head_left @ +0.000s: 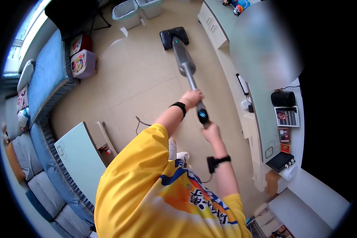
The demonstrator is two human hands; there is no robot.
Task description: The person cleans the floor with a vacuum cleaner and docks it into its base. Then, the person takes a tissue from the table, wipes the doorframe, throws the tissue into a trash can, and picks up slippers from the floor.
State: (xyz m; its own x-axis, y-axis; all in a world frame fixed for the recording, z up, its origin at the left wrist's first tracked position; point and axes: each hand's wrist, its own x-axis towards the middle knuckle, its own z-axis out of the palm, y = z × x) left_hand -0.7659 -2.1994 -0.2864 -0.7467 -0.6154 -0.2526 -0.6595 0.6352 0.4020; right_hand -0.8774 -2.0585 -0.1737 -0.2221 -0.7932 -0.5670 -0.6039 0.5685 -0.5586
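A grey floor washer (183, 55) stretches away from me, its pole tilted. The black head (173, 37) rests on the beige floor, and a small green light shows near the joint. My left hand (191, 98) is closed around the pole, below the grey body. Nearer to me, my right hand (211, 131) is wrapped round the end of the handle, just behind the lit blue display (202, 115). Both wrists carry black bands.
Two lined bins (127, 15) and a scrap of paper (124, 31) lie ahead. Storage stools (83, 63) stand by the blue-covered sofa (47, 71). A pale green table (77, 152) is at left. A long cabinet (261, 123) runs along the right. A cable (138, 126) lies on the floor.
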